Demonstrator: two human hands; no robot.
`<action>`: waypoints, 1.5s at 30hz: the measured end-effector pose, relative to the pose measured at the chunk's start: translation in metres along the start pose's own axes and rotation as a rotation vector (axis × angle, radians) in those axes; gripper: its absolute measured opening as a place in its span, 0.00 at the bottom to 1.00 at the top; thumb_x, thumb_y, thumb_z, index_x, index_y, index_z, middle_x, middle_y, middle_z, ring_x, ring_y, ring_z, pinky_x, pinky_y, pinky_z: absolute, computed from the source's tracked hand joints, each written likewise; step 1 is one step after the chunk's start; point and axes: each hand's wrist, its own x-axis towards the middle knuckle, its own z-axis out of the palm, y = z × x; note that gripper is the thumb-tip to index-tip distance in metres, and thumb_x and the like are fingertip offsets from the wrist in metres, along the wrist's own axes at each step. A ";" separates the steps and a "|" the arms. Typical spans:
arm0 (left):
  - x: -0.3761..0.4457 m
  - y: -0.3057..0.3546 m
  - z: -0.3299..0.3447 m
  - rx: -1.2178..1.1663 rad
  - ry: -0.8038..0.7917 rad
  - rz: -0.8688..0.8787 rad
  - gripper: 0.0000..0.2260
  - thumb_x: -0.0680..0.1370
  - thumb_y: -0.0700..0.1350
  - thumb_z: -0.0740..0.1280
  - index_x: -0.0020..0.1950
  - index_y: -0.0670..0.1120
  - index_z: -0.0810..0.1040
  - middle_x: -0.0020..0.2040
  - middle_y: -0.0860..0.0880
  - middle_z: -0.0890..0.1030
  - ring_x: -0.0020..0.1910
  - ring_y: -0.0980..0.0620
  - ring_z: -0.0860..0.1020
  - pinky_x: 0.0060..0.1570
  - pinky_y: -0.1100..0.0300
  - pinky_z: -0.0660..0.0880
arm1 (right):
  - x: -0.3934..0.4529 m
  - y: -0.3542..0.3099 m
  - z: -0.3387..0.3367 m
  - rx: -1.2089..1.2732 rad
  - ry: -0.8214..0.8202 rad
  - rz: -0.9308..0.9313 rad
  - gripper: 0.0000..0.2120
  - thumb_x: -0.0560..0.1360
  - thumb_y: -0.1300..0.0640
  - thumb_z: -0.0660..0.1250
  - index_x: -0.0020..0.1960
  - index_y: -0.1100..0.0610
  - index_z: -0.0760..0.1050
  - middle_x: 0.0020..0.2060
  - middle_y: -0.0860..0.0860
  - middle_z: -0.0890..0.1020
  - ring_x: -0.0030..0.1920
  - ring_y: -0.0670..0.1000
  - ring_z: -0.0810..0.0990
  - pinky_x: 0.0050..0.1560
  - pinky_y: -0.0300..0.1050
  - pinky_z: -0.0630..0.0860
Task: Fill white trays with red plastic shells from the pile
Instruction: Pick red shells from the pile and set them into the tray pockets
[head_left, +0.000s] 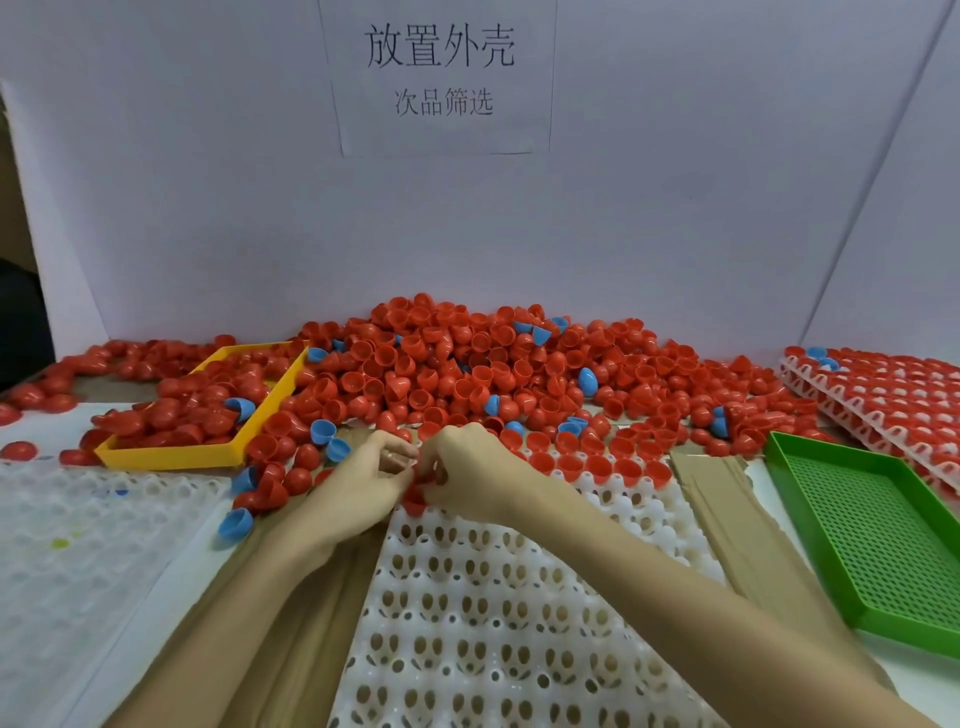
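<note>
Pinching red shells (415, 499) between left hand (363, 483) and right hand (467, 467) over white tray (493, 597).

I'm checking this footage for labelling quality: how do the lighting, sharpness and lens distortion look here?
Head view: lighting is soft and even, with no harsh glare and only faint shadows; wide-angle bending stretches the forearms and the green tray toward the edges; the red shell pile and white tray read fairly sharp; the left hand and right hand look slightly soft; the left-edge shells smear.
</note>
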 end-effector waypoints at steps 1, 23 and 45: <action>0.000 -0.001 0.000 0.029 0.011 0.018 0.06 0.82 0.45 0.68 0.58 0.54 0.75 0.55 0.52 0.80 0.51 0.58 0.81 0.42 0.68 0.76 | 0.001 0.000 0.001 0.003 -0.001 0.006 0.08 0.77 0.62 0.70 0.53 0.62 0.85 0.46 0.57 0.86 0.46 0.56 0.84 0.48 0.49 0.82; -0.015 0.013 -0.014 0.874 0.196 0.581 0.10 0.85 0.54 0.53 0.57 0.55 0.72 0.47 0.58 0.78 0.43 0.56 0.79 0.41 0.56 0.78 | 0.048 0.146 -0.035 -0.207 0.271 0.226 0.16 0.78 0.58 0.73 0.64 0.57 0.78 0.61 0.53 0.75 0.61 0.56 0.76 0.59 0.54 0.78; -0.048 0.054 0.046 -0.678 -0.289 0.171 0.10 0.81 0.55 0.69 0.57 0.52 0.84 0.54 0.40 0.86 0.54 0.40 0.85 0.52 0.54 0.83 | -0.086 0.049 -0.038 0.413 0.380 -0.186 0.11 0.75 0.51 0.77 0.55 0.53 0.83 0.51 0.44 0.84 0.53 0.49 0.84 0.52 0.44 0.82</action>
